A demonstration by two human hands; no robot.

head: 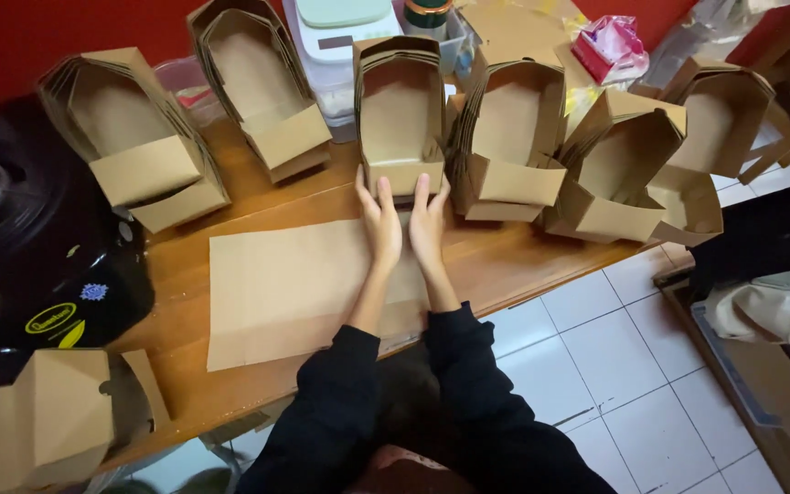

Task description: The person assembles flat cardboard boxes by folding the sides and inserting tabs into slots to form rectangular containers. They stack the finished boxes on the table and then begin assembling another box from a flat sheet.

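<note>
Wooden table: left hand and right hand, fingers straight and together, pressing against brown, open-topped folded kraft box stack.

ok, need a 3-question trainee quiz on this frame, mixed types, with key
1. True or false: both hands, left hand and right hand, lie side by side with fingers against the front of the middle box stack.
2. What lies flat on the table under the forearms? A) a folded lid B) a flat brown sheet C) a towel
3. Fill in: the floor beside the table is covered in white ____.

Key: 1 true; 2 B; 3 tiles
</note>
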